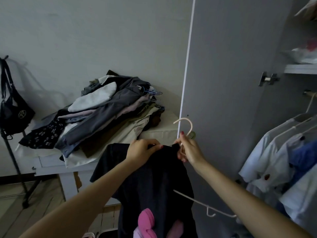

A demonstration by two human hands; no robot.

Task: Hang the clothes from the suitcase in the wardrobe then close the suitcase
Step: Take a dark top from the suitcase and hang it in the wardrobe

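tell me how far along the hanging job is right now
Done: several light shirts already hang on the wardrobe rail. In hand: the left hand and right hand are fitting a dark garment onto a cream hanger. Left: hanging it and working through the clothes pile on the table; the suitcase is not in view.

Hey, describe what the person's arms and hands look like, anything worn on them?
Both forearms are bare, with no sleeves in view. The fingernails on the left hand and right hand are painted dark red. No watch, bracelet or gloves show, and I cannot make out any rings.
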